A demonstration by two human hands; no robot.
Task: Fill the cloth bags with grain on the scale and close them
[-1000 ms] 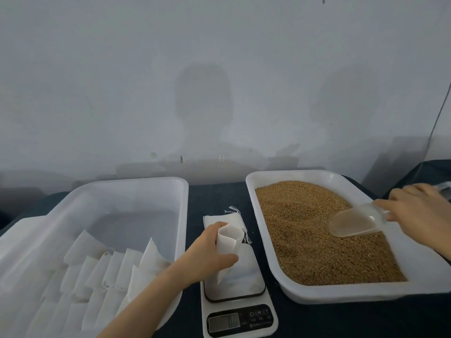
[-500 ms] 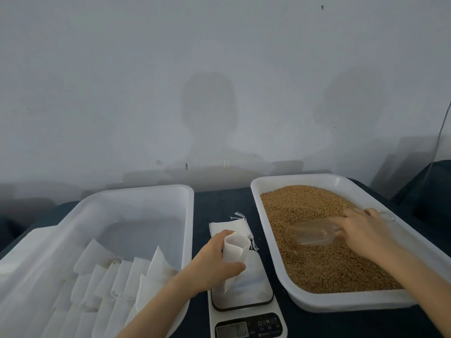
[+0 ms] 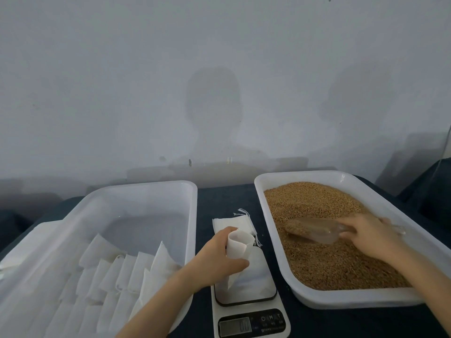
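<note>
My left hand (image 3: 216, 258) grips a white cloth bag (image 3: 238, 245) upright over the white kitchen scale (image 3: 249, 306), its mouth held open. A second flat white bag (image 3: 230, 222) with loose drawstrings lies just behind the scale. My right hand (image 3: 368, 231) holds the handle of a clear plastic scoop (image 3: 314, 230), whose bowl lies in the brown grain (image 3: 324, 259) with grain inside it. The grain fills the white tray (image 3: 268, 242) on the right.
A white tub (image 3: 192, 215) on the left holds several folded white cloth bags (image 3: 117, 276) in rows. Everything stands on a dark blue table (image 3: 224, 198) against a pale wall. The scale's display (image 3: 235, 326) faces me at the front edge.
My right hand brought the empty scoop from the tray's right side down into the grain and pushed it leftward; grain now sits in its bowl. My left hand kept holding the bag.
</note>
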